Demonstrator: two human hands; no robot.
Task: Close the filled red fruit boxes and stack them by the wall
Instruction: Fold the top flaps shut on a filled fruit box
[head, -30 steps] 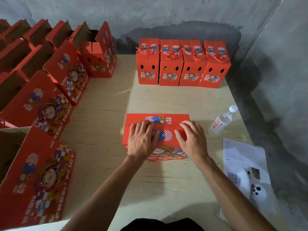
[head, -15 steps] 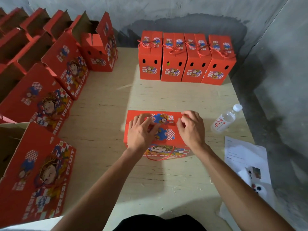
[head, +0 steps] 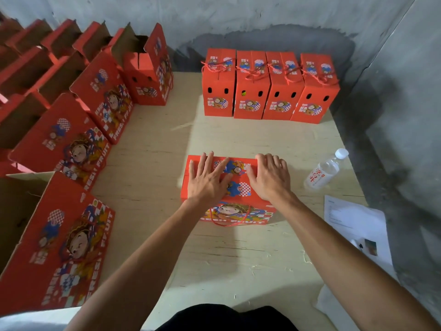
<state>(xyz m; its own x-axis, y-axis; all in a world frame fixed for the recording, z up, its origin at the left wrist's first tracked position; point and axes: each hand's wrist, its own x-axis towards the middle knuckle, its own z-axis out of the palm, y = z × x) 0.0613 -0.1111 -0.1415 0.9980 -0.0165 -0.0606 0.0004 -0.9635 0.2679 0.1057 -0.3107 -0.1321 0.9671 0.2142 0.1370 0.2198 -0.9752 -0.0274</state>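
Both hands now flatter, left hand (head: 208, 180) and right hand (head: 269, 176) apart, fingers spread atop the red box (head: 241, 194).

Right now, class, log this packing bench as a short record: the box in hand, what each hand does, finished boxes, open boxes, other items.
Box in hand: red fruit box on the table, flaps folded shut, red cord handle hanging at its near side
Left hand: fingers spread flat, pressing the top
Right hand: palm down on the top, fingers flat
Finished boxes: four closed boxes in a row by the wall, cords tied
Open boxes: rows at left, flaps up
Other items: water bottle, paper sheet at right
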